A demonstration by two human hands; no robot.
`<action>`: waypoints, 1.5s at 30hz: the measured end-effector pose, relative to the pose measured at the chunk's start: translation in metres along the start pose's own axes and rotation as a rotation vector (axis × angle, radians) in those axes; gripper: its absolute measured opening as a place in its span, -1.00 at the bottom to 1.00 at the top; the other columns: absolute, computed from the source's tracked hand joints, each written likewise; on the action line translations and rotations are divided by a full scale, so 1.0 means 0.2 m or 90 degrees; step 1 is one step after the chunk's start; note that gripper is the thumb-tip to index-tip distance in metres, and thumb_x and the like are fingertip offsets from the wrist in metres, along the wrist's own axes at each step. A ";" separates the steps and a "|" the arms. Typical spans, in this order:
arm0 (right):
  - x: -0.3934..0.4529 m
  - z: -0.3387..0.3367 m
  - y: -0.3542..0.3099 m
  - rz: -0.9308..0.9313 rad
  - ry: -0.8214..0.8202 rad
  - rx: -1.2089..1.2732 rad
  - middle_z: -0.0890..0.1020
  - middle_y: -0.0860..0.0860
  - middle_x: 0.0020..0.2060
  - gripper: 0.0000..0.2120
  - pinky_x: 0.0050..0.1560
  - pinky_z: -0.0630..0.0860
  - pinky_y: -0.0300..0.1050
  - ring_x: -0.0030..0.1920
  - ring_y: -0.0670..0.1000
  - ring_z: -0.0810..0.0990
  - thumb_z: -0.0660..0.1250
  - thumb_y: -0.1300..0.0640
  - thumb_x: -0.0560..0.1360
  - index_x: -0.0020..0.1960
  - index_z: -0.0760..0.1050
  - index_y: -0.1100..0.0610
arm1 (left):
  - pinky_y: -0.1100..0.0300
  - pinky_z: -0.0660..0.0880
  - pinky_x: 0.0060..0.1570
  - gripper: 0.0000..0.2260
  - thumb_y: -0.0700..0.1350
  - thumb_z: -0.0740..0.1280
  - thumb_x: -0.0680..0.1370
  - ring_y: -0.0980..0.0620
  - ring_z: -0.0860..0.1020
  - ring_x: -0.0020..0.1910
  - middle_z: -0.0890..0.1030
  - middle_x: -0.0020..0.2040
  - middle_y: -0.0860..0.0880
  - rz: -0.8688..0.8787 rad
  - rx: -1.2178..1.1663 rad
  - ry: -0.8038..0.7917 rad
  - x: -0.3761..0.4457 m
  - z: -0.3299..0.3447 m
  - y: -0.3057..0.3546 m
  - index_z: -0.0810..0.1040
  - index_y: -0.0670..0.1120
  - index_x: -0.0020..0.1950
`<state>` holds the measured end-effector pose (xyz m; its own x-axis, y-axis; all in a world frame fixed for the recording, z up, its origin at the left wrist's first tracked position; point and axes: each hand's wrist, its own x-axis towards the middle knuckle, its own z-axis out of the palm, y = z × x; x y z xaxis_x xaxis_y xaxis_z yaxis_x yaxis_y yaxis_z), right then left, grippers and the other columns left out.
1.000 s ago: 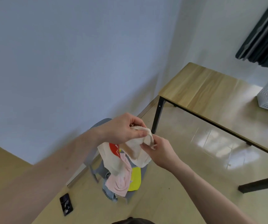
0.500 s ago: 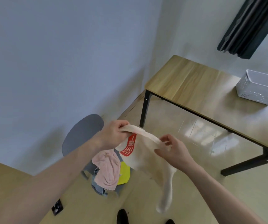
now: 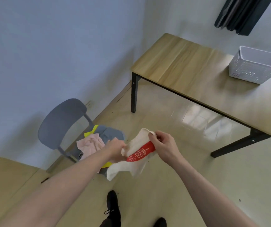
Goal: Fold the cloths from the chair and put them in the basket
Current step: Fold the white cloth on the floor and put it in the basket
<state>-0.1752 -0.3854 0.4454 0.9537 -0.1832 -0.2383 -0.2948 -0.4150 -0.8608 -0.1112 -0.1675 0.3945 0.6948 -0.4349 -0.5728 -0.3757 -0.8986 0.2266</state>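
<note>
Beside the chair point(image 3: 61, 122), left hand point(image 3: 115, 150) and right hand point(image 3: 163, 145) pinch the cream cloth point(image 3: 134, 159).

Both hands, left point(image 3: 115, 150) and right point(image 3: 165, 145), extended forward, fingers curled, gripping.

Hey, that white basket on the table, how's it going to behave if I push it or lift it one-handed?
The white basket looks like thin perforated plastic, so probably light for its size. Nothing shows inside it, so a push would likely slide it across the smooth table rather than tip it. Its walls seem rigid enough to hold shape when lifted by the rim.
</note>
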 end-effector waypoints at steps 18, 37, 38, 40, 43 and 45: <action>0.38 -0.57 0.81 0.180 0.315 -0.029 0.58 -0.04 -0.12 -0.85 0.09 0.60 0.12 -0.13 0.00 0.57 0.10 0.09 0.72 0.06 0.43 0.01 | 0.24 0.26 -0.46 -0.88 0.06 0.35 0.61 0.14 0.46 -0.32 0.53 -0.27 0.18 -0.019 -0.256 0.423 0.73 -0.17 0.37 0.55 0.10 -0.11; -0.11 -0.15 1.67 0.257 0.188 -0.038 0.61 -0.03 -0.34 -0.77 -0.21 0.57 0.09 -0.27 0.10 0.58 0.18 0.09 0.58 -0.18 0.53 -0.07 | 0.11 0.51 -0.09 -0.80 0.19 0.38 0.55 0.03 0.64 0.02 0.71 -0.03 0.12 0.153 -0.074 0.149 0.86 0.78 0.11 0.68 0.11 0.02; -0.14 -0.09 1.77 0.271 0.172 -0.042 0.56 -0.06 -0.42 -0.73 -0.29 0.48 -0.02 -0.36 0.03 0.51 0.19 0.13 0.61 -0.21 0.53 -0.07 | 0.12 0.50 -0.10 -0.80 0.21 0.37 0.54 0.03 0.64 0.03 0.71 -0.02 0.12 0.150 -0.058 0.127 0.90 0.89 0.08 0.68 0.13 0.02; -0.18 0.03 1.97 0.307 0.139 -0.054 0.44 -0.11 -0.51 -0.69 -0.38 0.31 -0.11 -0.47 -0.08 0.36 0.21 0.16 0.63 -0.23 0.55 -0.05 | 0.13 0.47 -0.12 -0.78 0.22 0.36 0.54 0.01 0.63 0.03 0.71 -0.01 0.11 0.149 -0.024 0.079 0.98 1.12 0.02 0.67 0.13 0.02; -0.24 0.20 2.23 0.367 0.082 -0.059 0.52 -0.13 -0.46 -0.74 -0.42 0.32 -0.22 -0.46 -0.12 0.41 0.21 0.10 0.64 -0.11 0.64 -0.07 | 0.14 0.45 -0.15 -0.79 0.21 0.36 0.55 -0.01 0.62 0.01 0.70 -0.02 0.08 0.147 -0.007 -0.032 1.07 1.44 -0.04 0.66 0.11 0.00; -0.25 0.29 2.39 0.406 0.031 -0.073 0.63 -0.06 -0.37 -0.75 -0.41 0.38 -0.24 -0.42 -0.10 0.48 0.19 0.06 0.64 -0.02 0.66 -0.04 | 0.13 0.48 -0.12 -0.81 0.17 0.36 0.56 -0.02 0.61 0.01 0.69 0.00 0.07 0.144 0.007 -0.105 1.14 1.63 -0.07 0.66 0.11 0.01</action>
<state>-0.3612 -0.5224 0.0196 0.5859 -0.4647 -0.6639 -0.8098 -0.3034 -0.5022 -0.1484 -0.2343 0.0035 0.4835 -0.6089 -0.6289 -0.5177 -0.7782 0.3555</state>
